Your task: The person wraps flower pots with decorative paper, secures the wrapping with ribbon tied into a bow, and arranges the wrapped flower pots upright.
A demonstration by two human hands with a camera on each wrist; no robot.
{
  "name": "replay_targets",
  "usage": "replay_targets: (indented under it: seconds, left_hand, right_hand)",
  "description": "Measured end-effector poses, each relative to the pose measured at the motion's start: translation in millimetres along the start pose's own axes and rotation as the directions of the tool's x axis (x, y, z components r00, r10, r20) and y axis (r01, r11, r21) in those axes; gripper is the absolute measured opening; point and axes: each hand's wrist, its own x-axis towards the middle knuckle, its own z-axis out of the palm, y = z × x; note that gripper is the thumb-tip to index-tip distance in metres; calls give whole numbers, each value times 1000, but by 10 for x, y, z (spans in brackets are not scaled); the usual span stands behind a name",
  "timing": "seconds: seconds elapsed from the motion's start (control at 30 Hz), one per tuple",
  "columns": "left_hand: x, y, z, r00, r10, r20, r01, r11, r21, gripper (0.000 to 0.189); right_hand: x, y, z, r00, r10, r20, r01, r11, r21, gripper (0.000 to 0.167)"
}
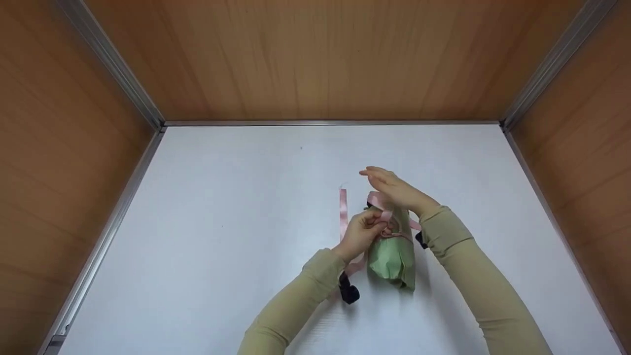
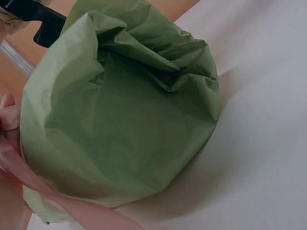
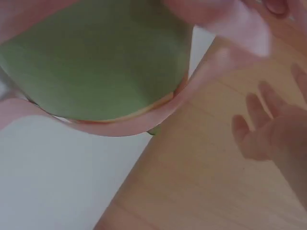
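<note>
A bundle wrapped in green paper (image 1: 392,261) lies on the table, its crumpled folded end towards me. Around its middle runs a pink ribbon (image 1: 343,209), with one long tail stretched on the table to the left. My left hand (image 1: 361,232) pinches the ribbon on top of the bundle between thumb and fingers. Over the bundle's far end is my right hand (image 1: 394,190), fingers extended and holding nothing. The right wrist view shows those spread fingers apart from the ribbon (image 3: 129,125). In the left wrist view the paper end (image 2: 120,134) hides most of the left hand.
A white table (image 1: 236,222) spreads around the bundle. Wooden panels (image 1: 325,59) stand at the back and both sides, with metal rails along the edges. A black wrist camera (image 1: 349,291) hangs below the left wrist, close to the bundle.
</note>
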Motion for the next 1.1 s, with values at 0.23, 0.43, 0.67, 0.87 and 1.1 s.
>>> replay_targets:
  seconds: [0.23,0.43,0.67,0.87,1.1]
  left_hand:
    - [-6,16,33,1000,-2,27,3,998,-55,17]
    - [-22,45,6,998,-11,54,12,1000,-21,17]
    - [-11,76,10,998,-70,-7,70,996,52,19]
    - [2,96,-25,996,-86,1,86,994,60,16]
    - [13,111,-78,998,-66,23,66,998,18,17]
  right_hand:
    - [-196,195,-113,978,94,-185,-79,993,88,58]
    - [-432,422,-136,979,138,-149,-116,983,145,62]
    - [-559,509,-82,986,160,-53,-147,971,189,70]
    - [-559,472,24,985,174,13,-172,958,229,68]
    - [-466,405,109,977,206,51,-213,958,194,66]
